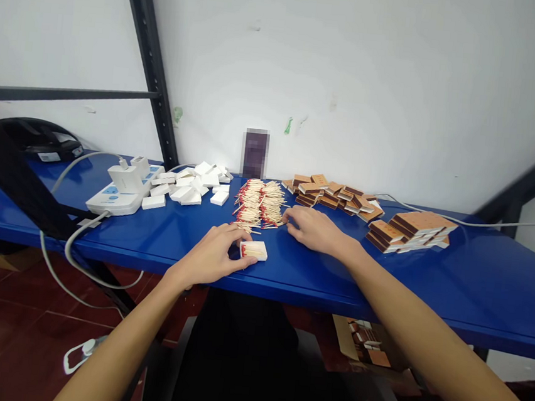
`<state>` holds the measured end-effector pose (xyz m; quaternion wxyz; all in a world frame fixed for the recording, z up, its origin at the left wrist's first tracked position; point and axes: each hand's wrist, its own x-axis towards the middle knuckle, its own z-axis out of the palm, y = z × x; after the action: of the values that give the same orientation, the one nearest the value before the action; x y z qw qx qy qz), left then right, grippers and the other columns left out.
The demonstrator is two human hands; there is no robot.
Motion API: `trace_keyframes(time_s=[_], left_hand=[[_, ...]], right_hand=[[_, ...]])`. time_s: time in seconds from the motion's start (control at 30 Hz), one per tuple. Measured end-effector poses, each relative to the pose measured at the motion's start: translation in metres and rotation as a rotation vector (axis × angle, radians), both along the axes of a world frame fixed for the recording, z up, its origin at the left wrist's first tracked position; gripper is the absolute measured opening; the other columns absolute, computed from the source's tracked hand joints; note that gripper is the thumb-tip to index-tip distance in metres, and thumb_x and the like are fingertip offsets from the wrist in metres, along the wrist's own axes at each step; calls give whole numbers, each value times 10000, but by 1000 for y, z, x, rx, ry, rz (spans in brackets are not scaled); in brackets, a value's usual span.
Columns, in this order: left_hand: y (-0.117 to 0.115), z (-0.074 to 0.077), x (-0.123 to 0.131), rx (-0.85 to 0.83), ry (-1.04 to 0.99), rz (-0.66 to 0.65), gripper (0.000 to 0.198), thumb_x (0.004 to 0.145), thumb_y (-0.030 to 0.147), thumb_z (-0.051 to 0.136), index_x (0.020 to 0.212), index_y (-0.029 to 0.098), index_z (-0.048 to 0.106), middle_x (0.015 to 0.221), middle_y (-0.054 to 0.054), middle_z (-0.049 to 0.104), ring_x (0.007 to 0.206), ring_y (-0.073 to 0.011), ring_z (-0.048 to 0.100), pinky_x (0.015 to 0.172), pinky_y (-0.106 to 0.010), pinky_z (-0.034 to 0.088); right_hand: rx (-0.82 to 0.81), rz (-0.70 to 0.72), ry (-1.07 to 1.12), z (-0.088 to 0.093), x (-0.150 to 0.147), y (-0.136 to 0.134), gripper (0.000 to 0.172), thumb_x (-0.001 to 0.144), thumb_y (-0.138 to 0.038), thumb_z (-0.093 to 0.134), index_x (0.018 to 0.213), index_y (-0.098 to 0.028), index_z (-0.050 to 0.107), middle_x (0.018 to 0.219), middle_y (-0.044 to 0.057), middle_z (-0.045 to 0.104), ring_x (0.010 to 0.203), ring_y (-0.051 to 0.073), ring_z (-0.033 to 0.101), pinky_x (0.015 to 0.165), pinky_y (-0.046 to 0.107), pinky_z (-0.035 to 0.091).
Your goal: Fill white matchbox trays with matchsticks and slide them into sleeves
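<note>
My left hand [219, 251] grips a white matchbox tray [263, 249] by its ends, thumb at the near side and fingers at the far side. Several red-headed matches lie inside it, their heads toward my left palm. Just beyond the tray, a big pile of loose matches [252, 200] spreads over the blue table. At the pile's right edge is my right hand [314, 229], its fingers curled and the tips drawn together against the matches. What lies between those fingertips is hidden.
White empty trays [188, 186] are heaped at left, beside a power strip [118, 202] with cables. Brown matchbox sleeves [332, 194] lie heaped at back right, near stacked matchboxes [411, 230]. A dark pixelated object [256, 152] stands against the wall. Below is a carton [342, 337] of matchboxes.
</note>
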<state>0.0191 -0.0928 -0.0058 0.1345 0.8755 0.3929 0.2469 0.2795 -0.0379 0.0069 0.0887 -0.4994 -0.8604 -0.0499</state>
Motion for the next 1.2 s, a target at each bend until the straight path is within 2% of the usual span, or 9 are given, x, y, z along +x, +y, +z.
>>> trace_keyframes(time_s=[0.13, 0.3, 0.43, 0.6, 0.77, 1.1, 1.2], left_hand=[[0, 0, 0, -10, 13, 3, 310, 890, 473, 612, 1077, 229, 647, 1089, -46, 654, 1012, -242, 575, 920, -400, 417], [-1, 0, 0, -10, 13, 7, 320, 882, 471, 622, 1089, 228, 649, 1129, -56, 648, 1032, -249, 572, 938, -407, 416], [0, 0, 0, -9, 7, 7, 321, 879, 468, 628, 1090, 228, 651, 1122, -53, 652, 1033, -247, 578, 946, -406, 415], [0, 0, 0, -7, 4, 4, 303, 875, 464, 633, 1072, 234, 652, 1118, -45, 655, 1039, -247, 583, 935, -395, 418], [0, 0, 0, -10, 21, 10, 319, 876, 473, 628, 1081, 230, 647, 1126, -47, 652, 1045, -251, 583, 939, -401, 413], [0, 1, 0, -6, 26, -4, 301, 890, 467, 620, 1074, 230, 637, 1117, -40, 656, 1051, -247, 575, 922, -392, 404], [0, 0, 0, 4, 27, 6, 298, 891, 465, 619, 1072, 230, 633, 1124, -35, 655, 1036, -245, 576, 910, -387, 404]], right_hand=[[-18, -11, -47, -1, 1, 1, 140, 939, -225, 468, 1006, -209, 590, 1047, 81, 648, 944, 234, 604, 703, 305, 386], [-28, -2, -56, 0, 0, 1, 154, 969, -273, 455, 926, -212, 589, 970, 76, 652, 870, 216, 608, 672, 294, 384], [-31, -21, -33, 0, 0, 2, 123, 963, -269, 475, 1006, -218, 579, 1049, 80, 658, 941, 228, 613, 700, 298, 399], [-50, -14, -49, -2, 3, 5, 155, 983, -277, 429, 971, -218, 572, 1009, 78, 659, 899, 222, 618, 677, 299, 391], [-41, -3, -43, -4, 5, 6, 155, 984, -288, 429, 1060, -221, 546, 1061, 82, 643, 946, 234, 607, 699, 307, 392], [-56, 25, -39, -5, 10, 7, 197, 986, -272, 356, 903, -201, 520, 936, 80, 589, 792, 198, 555, 664, 300, 373], [-36, 127, 109, 1, 3, -2, 184, 983, -285, 387, 908, -191, 526, 919, 71, 584, 784, 185, 534, 674, 291, 370]])
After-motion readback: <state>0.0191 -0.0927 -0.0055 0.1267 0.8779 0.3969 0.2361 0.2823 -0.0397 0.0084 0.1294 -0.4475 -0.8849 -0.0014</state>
